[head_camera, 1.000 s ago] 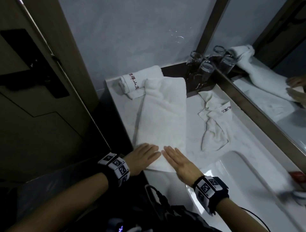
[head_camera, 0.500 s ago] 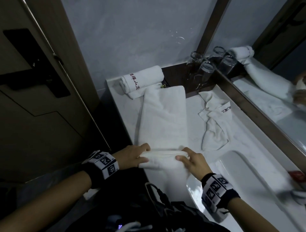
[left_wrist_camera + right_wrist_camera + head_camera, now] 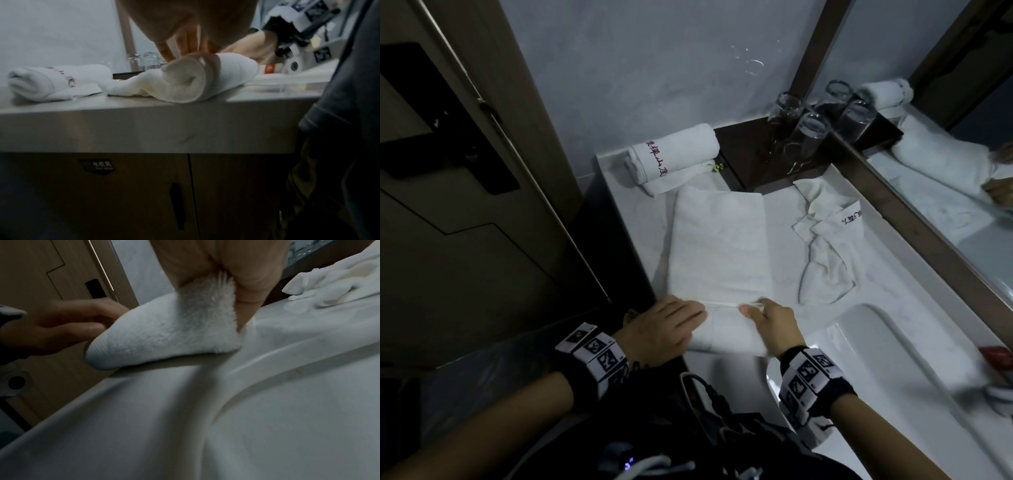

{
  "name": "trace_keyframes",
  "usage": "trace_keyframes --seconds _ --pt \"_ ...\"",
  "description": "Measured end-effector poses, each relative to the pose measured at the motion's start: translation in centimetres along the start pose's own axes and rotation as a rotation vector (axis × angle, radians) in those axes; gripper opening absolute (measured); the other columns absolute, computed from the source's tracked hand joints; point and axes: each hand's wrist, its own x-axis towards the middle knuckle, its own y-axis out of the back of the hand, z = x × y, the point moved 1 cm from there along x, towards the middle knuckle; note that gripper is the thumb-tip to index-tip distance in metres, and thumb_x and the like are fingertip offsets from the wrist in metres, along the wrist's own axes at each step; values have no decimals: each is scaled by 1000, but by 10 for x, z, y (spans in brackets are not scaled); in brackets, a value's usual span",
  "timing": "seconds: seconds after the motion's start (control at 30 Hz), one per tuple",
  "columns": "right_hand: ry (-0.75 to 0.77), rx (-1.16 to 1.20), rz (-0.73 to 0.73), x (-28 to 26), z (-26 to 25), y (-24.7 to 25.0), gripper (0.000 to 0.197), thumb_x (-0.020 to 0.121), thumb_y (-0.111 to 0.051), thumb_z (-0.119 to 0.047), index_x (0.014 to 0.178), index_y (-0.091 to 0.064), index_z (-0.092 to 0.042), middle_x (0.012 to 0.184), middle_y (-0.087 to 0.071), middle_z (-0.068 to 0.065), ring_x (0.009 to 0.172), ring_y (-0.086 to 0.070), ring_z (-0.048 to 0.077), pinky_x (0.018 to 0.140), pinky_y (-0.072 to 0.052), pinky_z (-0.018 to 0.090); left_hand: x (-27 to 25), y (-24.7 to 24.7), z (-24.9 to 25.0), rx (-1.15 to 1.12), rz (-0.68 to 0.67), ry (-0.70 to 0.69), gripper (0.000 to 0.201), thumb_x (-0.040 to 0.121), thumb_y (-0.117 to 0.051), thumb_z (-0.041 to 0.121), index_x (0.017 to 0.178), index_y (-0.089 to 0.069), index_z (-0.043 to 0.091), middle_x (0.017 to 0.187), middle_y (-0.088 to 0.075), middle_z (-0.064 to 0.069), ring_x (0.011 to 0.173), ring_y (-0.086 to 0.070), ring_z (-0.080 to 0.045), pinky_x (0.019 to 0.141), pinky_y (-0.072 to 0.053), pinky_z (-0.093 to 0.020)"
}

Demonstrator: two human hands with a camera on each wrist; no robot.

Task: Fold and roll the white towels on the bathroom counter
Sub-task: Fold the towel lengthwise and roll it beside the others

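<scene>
Fingers (image 3: 688,317) of the left hand (image 3: 661,329) are lying nearly straight across the rolled near end of the folded towel (image 3: 719,253), pressing it down, while the thumb is curving around the roll's open end in the left wrist view. Right hand (image 3: 774,325) is pinching the roll's other end, its thumb and fingers closing on fluffy pile in the right wrist view. That towel is lying in the middle of the head frame as a long white strip, smooth and flat beyond the short roll, reaching toward the upper centre. It is resting on the pale worktop (image 3: 774,219), near the front edge. Above it, at upper centre, a rolled towel (image 3: 674,150) with dark red lettering is sitting by the wall. To the right, a crumpled towel (image 3: 825,246) is lying loose. Drinking glasses (image 3: 811,133) are standing in the corner by the mirror (image 3: 962,137). At lower right, the sink basin (image 3: 893,377) is curving away.
</scene>
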Motion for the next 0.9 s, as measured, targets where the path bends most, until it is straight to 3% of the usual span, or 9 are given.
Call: trace_keyframes --seconds 0.13,0.2,0.33,0.47,0.63,0.7,0.77,0.83,0.9 --pt "-25 50 59 -5 -2 -4 38 89 -55 -39 108 -57 -6 92 -65 11 91 -60 28 72 -41 30 -3 -4 4 84 -160 19 79 55 -69 37 125 -54 2 130 -57 -11 122 -54 -20 97 -49 -34" --pt "27 -16 162 -16 -4 -6 39 89 -55 -41 111 -45 -10 84 -61 6 82 -62 29 66 -43 32 0 -7 6 101 -99 52 82 48 -73 37 120 -59 1 125 -62 -11 116 -59 -20 94 -51 -33" --pt "603 -344 497 -31 -2 -5 39 84 -64 -20 115 -50 0 102 -60 20 87 -61 32 75 -52 37 7 -6 6 15 9 63 81 43 -80 30 115 -62 -2 119 -65 -13 109 -63 -21 91 -53 -35" --pt "904 -531 169 -36 10 -1 50 86 -56 -43 125 -53 -12 117 -63 8 109 -57 23 96 -35 27 9 -2 -3 -68 12 87 75 49 -84 21 115 -60 -6 118 -64 -18 107 -64 -27 85 -54 -43" --pt "744 -311 -22 -33 21 5 61 75 -75 -15 131 -51 -17 138 -44 -10 132 -38 7 110 -25 17 9 -8 -8 -203 -174 205 71 86 -55 30 145 -18 13 155 -18 -2 142 -21 -12 118 -19 -26" --pt "644 -182 -49 -31 20 9 59 74 -73 -10 128 -53 -25 132 -45 -22 128 -39 -1 108 -23 9 7 -7 -11 -306 -243 287 70 86 -55 37 145 -19 26 155 -20 7 140 -25 -7 114 -27 -28" --pt "515 -108 -102 -26 18 15 56 70 -75 -14 121 -59 -28 122 -52 -26 124 -41 -3 105 -24 6 5 1 -18 -533 -254 407 62 81 -63 38 137 -37 33 144 -42 8 129 -43 -11 108 -36 -28" --pt "329 34 -179 -18 17 23 50 65 -81 -20 111 -65 -28 109 -61 -25 115 -46 -7 94 -30 0 8 11 -29 -824 -191 504 38 79 -71 25 115 -62 31 112 -65 2 102 -58 -11 90 -47 -22" --pt "152 301 -270 -10 15 29 43 62 -84 -25 102 -68 -26 97 -71 -12 96 -64 7 74 -47 8 13 15 -36 -907 -177 541 19 80 -70 16 93 -66 28 89 -64 0 86 -57 -10 71 -44 -10"
